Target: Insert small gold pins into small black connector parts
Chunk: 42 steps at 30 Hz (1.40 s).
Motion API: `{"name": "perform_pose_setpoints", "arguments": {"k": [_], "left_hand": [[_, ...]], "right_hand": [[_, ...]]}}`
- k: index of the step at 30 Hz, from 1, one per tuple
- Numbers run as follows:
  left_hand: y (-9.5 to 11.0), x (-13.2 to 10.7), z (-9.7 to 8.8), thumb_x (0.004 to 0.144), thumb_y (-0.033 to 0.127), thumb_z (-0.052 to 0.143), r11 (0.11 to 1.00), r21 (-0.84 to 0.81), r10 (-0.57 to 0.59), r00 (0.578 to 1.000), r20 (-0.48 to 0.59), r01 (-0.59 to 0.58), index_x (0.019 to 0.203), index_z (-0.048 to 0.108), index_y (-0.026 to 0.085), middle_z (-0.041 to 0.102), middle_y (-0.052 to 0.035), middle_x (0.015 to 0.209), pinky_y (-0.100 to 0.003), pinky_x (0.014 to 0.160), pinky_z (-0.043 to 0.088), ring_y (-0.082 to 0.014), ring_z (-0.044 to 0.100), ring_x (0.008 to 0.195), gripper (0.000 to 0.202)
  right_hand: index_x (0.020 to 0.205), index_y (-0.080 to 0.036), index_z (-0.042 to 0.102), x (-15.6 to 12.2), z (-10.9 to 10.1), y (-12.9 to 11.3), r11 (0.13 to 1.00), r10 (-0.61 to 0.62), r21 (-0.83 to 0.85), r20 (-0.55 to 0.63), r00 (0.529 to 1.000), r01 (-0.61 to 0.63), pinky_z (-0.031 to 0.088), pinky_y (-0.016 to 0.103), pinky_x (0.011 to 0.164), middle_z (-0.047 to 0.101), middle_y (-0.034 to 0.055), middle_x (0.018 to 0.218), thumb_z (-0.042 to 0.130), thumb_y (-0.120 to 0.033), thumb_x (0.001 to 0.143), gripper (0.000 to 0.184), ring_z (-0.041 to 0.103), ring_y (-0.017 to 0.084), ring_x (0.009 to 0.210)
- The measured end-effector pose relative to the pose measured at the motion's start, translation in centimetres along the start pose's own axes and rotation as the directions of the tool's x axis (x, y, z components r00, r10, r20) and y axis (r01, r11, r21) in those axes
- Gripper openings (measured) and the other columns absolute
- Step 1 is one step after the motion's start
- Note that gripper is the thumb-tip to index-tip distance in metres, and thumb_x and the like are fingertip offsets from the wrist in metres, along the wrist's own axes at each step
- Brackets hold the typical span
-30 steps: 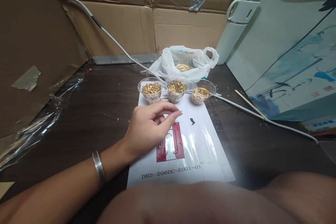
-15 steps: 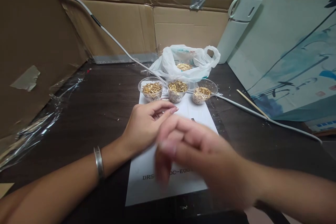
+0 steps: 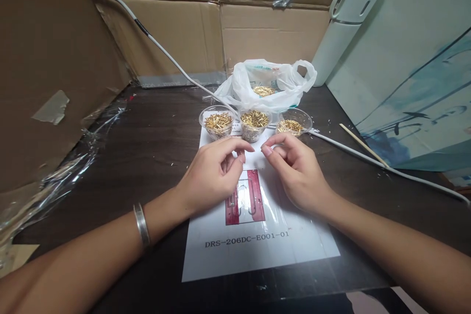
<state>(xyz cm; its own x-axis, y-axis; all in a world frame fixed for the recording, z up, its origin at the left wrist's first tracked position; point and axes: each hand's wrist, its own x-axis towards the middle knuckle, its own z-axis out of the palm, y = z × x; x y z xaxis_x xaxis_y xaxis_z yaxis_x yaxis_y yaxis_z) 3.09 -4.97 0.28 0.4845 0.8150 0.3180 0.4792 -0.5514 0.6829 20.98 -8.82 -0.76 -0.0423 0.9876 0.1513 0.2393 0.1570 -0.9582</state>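
My left hand [image 3: 213, 176] rests on a white printed sheet [image 3: 257, 245], fingers curled in a pinch near its top. My right hand [image 3: 294, 169] lies beside it, fingers also curled, fingertips almost meeting those of the left. What either pinch holds is too small to make out. Between the hands the sheet shows a red rectangle [image 3: 246, 197] with clip outlines. Just beyond the fingertips stand three clear cups of small gold pins: left cup [image 3: 218, 122], middle cup [image 3: 254, 123], right cup [image 3: 294, 122].
A white plastic bag [image 3: 267, 89] with more gold pins sits behind the cups. A white cable [image 3: 368, 158] and a thin wooden stick [image 3: 362, 144] lie to the right. A white flask [image 3: 342, 34], a paper gift bag [image 3: 415, 68] and cardboard walls [image 3: 184, 34] enclose the dark table.
My right hand came up from below into view and settled on the sheet opposite the left. The left hand stayed in place with its fingers curled.
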Motion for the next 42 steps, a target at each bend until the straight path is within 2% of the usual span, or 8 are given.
{"name": "perform_pose_setpoints", "arguments": {"k": [4, 9, 13, 16, 24, 33, 39, 42], "left_hand": [[0.1, 0.0, 0.0, 0.082, 0.02, 0.061, 0.997, -0.051, -0.051, 0.998, 0.028, 0.053, 0.095, 0.068, 0.017, 0.067, 0.0014, 0.069, -0.021, 0.048, 0.043, -0.0083, 0.051, 0.048, 0.015], [0.3, 0.2, 0.0, 0.078, 0.021, 0.068, 0.981, -0.096, -0.159, 0.983, 0.091, 0.167, 0.093, 0.07, 0.017, 0.067, 0.0036, 0.065, -0.018, 0.048, 0.04, -0.0063, 0.048, 0.048, 0.016], [0.3, 0.2, 0.0, 0.078, 0.019, 0.069, 0.985, -0.062, -0.155, 0.982, 0.106, 0.162, 0.082, 0.074, 0.018, 0.061, 0.0053, 0.055, -0.018, 0.046, 0.034, -0.006, 0.043, 0.047, 0.007], [0.2, 0.2, 0.0, 0.079, 0.019, 0.068, 0.987, -0.052, -0.148, 0.984, 0.098, 0.153, 0.081, 0.076, 0.018, 0.059, 0.0054, 0.052, -0.019, 0.046, 0.032, -0.0062, 0.042, 0.046, 0.008], [0.2, 0.2, 0.0, 0.082, 0.02, 0.064, 0.986, -0.1, -0.12, 0.986, 0.114, 0.132, 0.088, 0.076, 0.019, 0.071, 0.0037, 0.069, -0.021, 0.05, 0.036, -0.0071, 0.045, 0.051, 0.013], [0.1, 0.1, 0.0, 0.082, 0.023, 0.065, 0.985, -0.064, -0.152, 0.982, 0.111, 0.16, 0.085, 0.077, 0.019, 0.066, 0.0034, 0.059, -0.023, 0.048, 0.034, -0.0086, 0.045, 0.048, 0.013], [-0.1, 0.2, 0.0, 0.079, 0.018, 0.068, 0.996, -0.045, -0.066, 0.988, 0.137, 0.073, 0.08, 0.076, 0.02, 0.073, 0.0021, 0.08, -0.023, 0.064, 0.043, -0.0106, 0.06, 0.069, 0.008], [-0.1, 0.2, 0.0, 0.079, 0.016, 0.068, 0.998, -0.008, -0.067, 0.983, 0.171, 0.069, 0.077, 0.075, 0.02, 0.073, 0.0025, 0.08, -0.023, 0.065, 0.042, -0.0109, 0.061, 0.071, 0.009]], "right_hand": [[0.085, -0.018, 0.061, 0.5, -0.2, 0.3, 0.999, -0.006, -0.041, 0.017, 1.0, 0.007, 0.029, 0.026, 0.049, 0.041, -0.0058, 0.058, 0.059, -0.034, 0.089, 0.016, 0.038, 0.01, 0.052], [0.082, -0.016, 0.064, 1.3, -0.4, 0.4, 1.0, -0.005, 0.011, 0.085, 0.996, 0.004, 0.029, 0.026, 0.051, 0.044, -0.0051, 0.059, 0.062, -0.031, 0.086, 0.016, 0.038, 0.009, 0.055], [0.081, -0.015, 0.066, 1.5, -0.6, 0.4, 0.999, 0.028, 0.022, 0.092, 0.995, -0.03, 0.028, 0.026, 0.052, 0.042, -0.0054, 0.058, 0.062, -0.031, 0.086, 0.017, 0.036, 0.009, 0.055], [0.081, -0.014, 0.065, 1.5, -0.5, 0.3, 0.997, 0.05, 0.045, 0.094, 0.994, -0.055, 0.027, 0.026, 0.051, 0.042, -0.0055, 0.058, 0.062, -0.033, 0.085, 0.02, 0.036, 0.009, 0.055], [0.081, -0.013, 0.064, 1.5, -0.4, 0.1, 0.997, 0.011, 0.078, 0.115, 0.993, -0.02, 0.027, 0.026, 0.051, 0.044, -0.0053, 0.058, 0.065, -0.038, 0.084, 0.025, 0.036, 0.009, 0.054], [0.083, -0.014, 0.062, 1.5, -0.7, 0.4, 0.998, 0.037, 0.041, 0.156, 0.987, -0.043, 0.028, 0.026, 0.052, 0.044, -0.0055, 0.059, 0.06, -0.032, 0.086, 0.018, 0.037, 0.009, 0.055], [0.078, -0.014, 0.06, 1.8, -1.2, 0.1, 0.995, 0.102, -0.004, 0.208, 0.973, -0.103, 0.031, 0.026, 0.055, 0.053, -0.0022, 0.065, 0.06, -0.029, 0.083, 0.015, 0.044, 0.01, 0.058], [0.077, -0.014, 0.061, 2.0, -1.4, 0.1, 0.993, 0.114, -0.044, 0.245, 0.963, -0.106, 0.031, 0.027, 0.054, 0.054, -0.0016, 0.065, 0.06, -0.028, 0.082, 0.015, 0.042, 0.011, 0.058]]}}
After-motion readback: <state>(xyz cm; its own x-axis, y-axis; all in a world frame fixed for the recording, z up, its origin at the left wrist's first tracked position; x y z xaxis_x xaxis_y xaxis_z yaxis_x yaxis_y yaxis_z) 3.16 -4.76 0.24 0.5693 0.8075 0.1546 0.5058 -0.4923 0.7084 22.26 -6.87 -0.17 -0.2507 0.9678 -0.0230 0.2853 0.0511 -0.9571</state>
